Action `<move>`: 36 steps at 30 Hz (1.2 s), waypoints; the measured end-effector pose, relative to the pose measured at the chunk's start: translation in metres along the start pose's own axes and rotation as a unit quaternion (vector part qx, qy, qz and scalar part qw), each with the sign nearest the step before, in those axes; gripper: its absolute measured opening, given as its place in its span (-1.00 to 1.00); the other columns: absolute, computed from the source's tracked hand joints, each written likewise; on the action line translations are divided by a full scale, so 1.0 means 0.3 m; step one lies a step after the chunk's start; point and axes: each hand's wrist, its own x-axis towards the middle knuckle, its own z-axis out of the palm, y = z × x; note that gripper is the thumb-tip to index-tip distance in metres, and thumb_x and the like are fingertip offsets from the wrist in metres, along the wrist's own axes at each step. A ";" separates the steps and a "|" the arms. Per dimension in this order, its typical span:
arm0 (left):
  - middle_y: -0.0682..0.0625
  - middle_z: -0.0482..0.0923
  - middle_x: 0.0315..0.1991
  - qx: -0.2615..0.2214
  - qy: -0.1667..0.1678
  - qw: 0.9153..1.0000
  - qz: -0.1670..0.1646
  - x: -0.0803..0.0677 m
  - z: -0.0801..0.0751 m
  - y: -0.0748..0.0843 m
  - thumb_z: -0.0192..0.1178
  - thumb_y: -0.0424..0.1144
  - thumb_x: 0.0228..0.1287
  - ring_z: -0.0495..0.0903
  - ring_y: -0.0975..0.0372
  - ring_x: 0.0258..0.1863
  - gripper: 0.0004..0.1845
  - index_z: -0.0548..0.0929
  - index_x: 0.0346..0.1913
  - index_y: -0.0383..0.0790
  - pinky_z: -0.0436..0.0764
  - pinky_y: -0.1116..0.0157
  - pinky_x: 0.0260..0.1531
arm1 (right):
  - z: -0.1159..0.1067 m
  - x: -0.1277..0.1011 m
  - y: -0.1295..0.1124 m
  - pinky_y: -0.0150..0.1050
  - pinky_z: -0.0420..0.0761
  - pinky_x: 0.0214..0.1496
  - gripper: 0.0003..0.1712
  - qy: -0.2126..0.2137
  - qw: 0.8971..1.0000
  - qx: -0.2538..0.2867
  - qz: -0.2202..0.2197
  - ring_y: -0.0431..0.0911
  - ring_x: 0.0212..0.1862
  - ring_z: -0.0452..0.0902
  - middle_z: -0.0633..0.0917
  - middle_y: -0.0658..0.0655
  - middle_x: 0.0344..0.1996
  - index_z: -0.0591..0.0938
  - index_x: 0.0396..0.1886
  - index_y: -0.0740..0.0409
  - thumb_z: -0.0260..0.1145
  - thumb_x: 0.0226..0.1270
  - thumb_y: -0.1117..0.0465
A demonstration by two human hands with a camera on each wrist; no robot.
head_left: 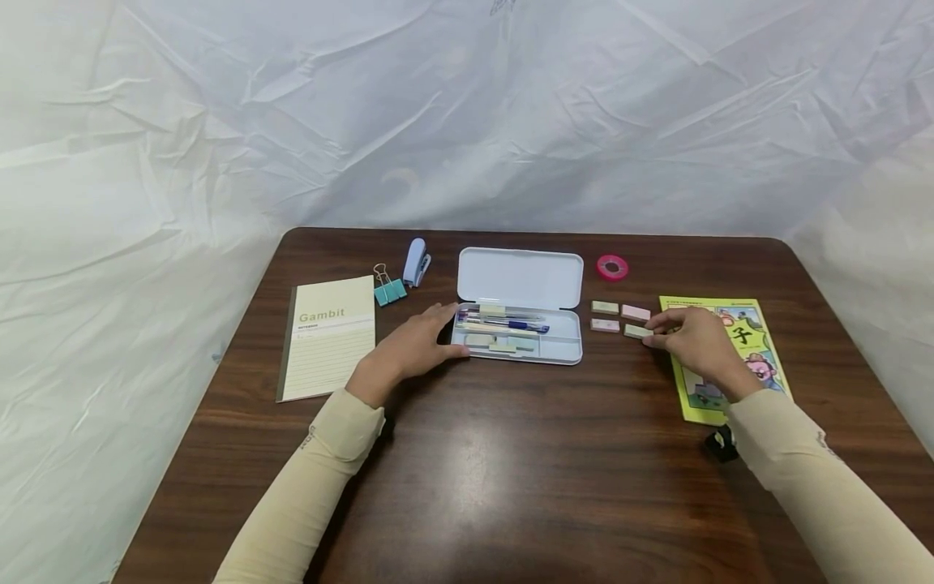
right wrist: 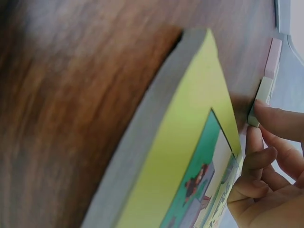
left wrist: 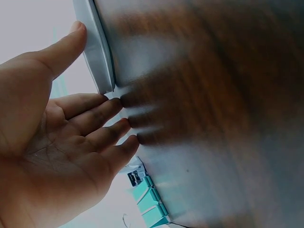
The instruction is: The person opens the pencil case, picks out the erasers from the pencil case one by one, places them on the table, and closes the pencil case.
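An open white pencil case (head_left: 520, 280) with pens and small pads in its tray lies at the table's middle. My left hand (head_left: 447, 328) rests at the case's left end with its fingers straight; in the left wrist view the left hand (left wrist: 90, 71) has its thumb against the case's rim (left wrist: 99, 52). Right of the case lie several small erasers. My right hand (head_left: 657, 331) pinches the pale green eraser (head_left: 637, 331) at its near right end. The right wrist view shows the right hand (right wrist: 256, 118) on that green eraser (right wrist: 263, 92), with a pink eraser (right wrist: 274, 57) beyond it.
A "Gambit" notebook (head_left: 330, 337), a teal binder clip (head_left: 390, 289) and a blue stapler (head_left: 416, 261) sit at the left. A pink tape roll (head_left: 612, 267) lies behind the erasers. A yellow-green picture booklet (head_left: 759, 324) lies under my right hand, with a small black object (head_left: 718, 444) near my sleeve.
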 end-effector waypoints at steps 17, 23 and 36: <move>-0.13 0.21 0.87 -0.002 0.002 1.000 -0.004 -0.002 0.004 -0.003 0.38 0.37 0.57 0.13 -0.04 0.91 0.08 0.17 0.90 0.00 0.28 -0.14 0.85 | 0.007 0.003 0.004 -0.20 0.63 -0.20 -0.62 -0.005 1.000 -0.008 0.005 0.07 -0.12 0.75 0.83 0.43 0.04 0.79 0.23 0.41 0.49 0.67 0.18; -0.13 0.19 0.88 0.001 0.000 1.000 -0.004 0.002 0.010 -0.004 0.38 0.38 0.57 0.11 -0.04 0.91 0.09 0.15 0.90 -0.01 0.27 -0.14 0.86 | -0.030 -0.007 -0.022 -0.21 0.59 -0.18 -0.52 -0.011 1.000 -0.015 -0.001 0.12 -0.11 0.72 0.81 0.48 0.14 0.78 0.30 0.38 0.50 0.66 0.08; -0.14 0.20 0.87 -0.006 -0.001 1.000 0.002 -0.001 0.001 0.002 0.39 0.34 0.59 0.12 -0.06 0.91 0.08 0.16 0.90 -0.04 0.29 -0.15 0.85 | -0.003 0.032 -0.181 -0.19 0.57 -0.18 -0.54 0.006 1.000 0.001 -0.022 0.18 -0.08 0.65 0.82 0.47 0.19 0.83 0.31 0.27 0.51 0.66 0.05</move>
